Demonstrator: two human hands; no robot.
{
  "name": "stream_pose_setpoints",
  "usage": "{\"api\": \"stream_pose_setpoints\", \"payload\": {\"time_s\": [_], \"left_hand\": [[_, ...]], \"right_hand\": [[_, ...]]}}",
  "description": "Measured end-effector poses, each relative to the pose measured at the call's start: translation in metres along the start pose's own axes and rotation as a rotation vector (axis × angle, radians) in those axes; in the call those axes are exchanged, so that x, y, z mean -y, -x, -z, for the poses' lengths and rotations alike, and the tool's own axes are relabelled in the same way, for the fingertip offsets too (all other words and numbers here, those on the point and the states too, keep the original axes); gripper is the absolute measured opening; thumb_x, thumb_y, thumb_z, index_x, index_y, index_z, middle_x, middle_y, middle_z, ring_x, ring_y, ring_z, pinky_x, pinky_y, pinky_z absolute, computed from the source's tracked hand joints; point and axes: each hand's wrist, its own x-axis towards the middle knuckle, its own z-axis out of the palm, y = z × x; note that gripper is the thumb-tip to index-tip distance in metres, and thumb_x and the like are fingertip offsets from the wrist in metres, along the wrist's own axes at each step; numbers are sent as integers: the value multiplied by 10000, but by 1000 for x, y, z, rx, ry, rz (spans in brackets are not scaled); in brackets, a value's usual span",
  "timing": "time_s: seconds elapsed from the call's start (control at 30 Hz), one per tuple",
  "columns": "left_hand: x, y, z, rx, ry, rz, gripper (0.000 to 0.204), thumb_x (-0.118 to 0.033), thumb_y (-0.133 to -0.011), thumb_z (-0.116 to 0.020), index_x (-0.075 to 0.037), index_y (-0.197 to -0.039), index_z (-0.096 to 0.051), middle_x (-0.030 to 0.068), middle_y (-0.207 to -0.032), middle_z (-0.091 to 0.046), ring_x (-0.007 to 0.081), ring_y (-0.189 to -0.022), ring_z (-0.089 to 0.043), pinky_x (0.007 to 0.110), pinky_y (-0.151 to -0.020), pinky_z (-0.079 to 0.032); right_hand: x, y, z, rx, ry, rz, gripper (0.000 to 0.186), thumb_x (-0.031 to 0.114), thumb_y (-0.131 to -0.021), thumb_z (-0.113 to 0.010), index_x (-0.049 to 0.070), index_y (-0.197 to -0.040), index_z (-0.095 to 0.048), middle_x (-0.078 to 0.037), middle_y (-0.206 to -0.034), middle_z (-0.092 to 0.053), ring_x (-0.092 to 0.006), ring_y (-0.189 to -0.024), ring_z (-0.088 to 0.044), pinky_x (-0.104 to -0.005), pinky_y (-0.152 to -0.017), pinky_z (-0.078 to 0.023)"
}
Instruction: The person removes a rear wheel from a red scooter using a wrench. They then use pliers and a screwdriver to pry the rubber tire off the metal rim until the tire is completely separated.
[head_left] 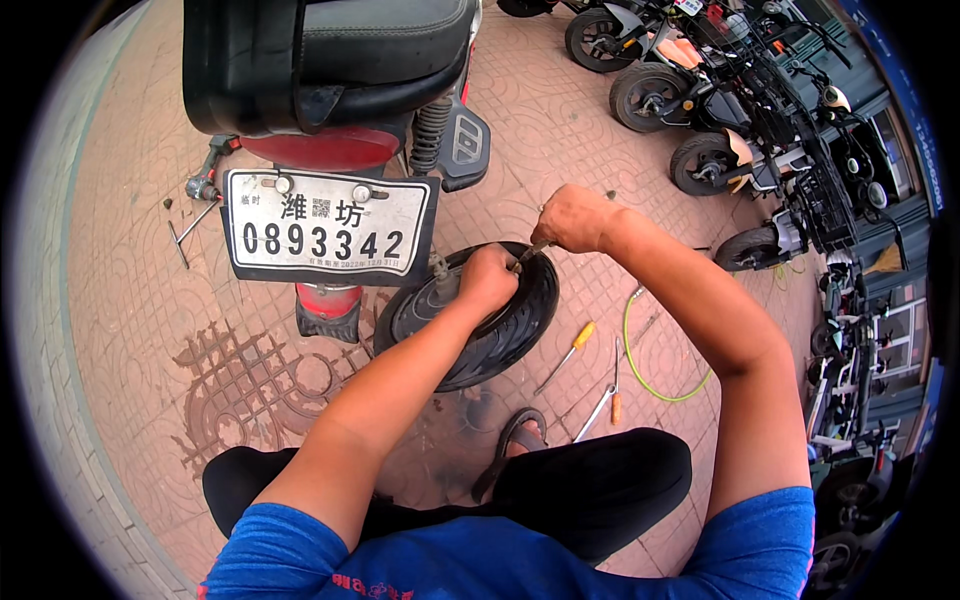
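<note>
Red scooter (340,80) at the top edge of the brick pavement (130,300), black seat uppermost, white number plate (328,228) hanging off its tail. Behind that plate, a small black tyre (490,335) on its wheel, tilted and lying near the middle of the pavement, just in front of the squatting person's knees. Row of parked scooters (740,130) along the pavement's right edge and top right corner.

Left hand (486,280) closed in a fist, pressed down on the top of the tyre's rim. Right hand (572,218) curled shut just above the tyre's far edge, pinching a thin metal tool (530,253) whose tip meets the tyre beside the left knuckles. Exactly what the left fist grips: cannot tell.

Loop of yellow-green hose (660,385) on the pavement right of the tyre. Yellow-handled screwdriver (568,352) between hose and tyre; orange-handled pliers (605,400) just below that, near a sandalled foot (518,440). T-shaped wrench (185,235) lying towards the left edge, beside the number plate.
</note>
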Motion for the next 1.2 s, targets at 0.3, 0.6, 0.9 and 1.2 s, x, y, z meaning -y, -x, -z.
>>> {"api": "stream_pose_setpoints", "payload": {"time_s": [0.3, 0.6, 0.9, 1.2], "left_hand": [[-3, 2, 0, -42, 25, -55, 169, -75, -787, -676, -6, -874, -803, 281, -1000, -750, 477, -1003, -728, 542, -890, -563], [3, 1, -2, -57, 38, -73, 180, -82, -776, -677, 13, -874, -795, 292, -1003, -742, 490, -1005, -720, 549, -889, -559], [4, -1, -5, -49, 45, -42, 189, -78, -794, -684, 22, -907, -798, 291, -1024, -751, 485, -1028, -725, 539, -914, -564], [3, 0, -5, -39, 35, -44, 188, -79, -795, -684, 14, -908, -801, 291, -1010, -751, 484, -1016, -728, 538, -908, -565]], "right_hand": [[-1, 0, -4, -2, 1, -2, 245, 124, -882, -680, 244, -996, -860, -77, -852, -794, -325, -858, -779, -447, -729, -611], [0, 0, -1, 12, -23, -7, 225, 119, -880, -679, 230, -974, -850, -78, -855, -792, -329, -869, -777, -447, -737, -611], [-2, 1, -2, -20, -75, -4, 129, 127, -861, -694, 189, -928, -785, -107, -789, -746, -371, -833, -745, -483, -715, -581], [-1, 2, -3, -6, -69, -4, 154, 120, -868, -690, 194, -941, -802, -94, -824, -764, -356, -856, -755, -471, -731, -592]]}}
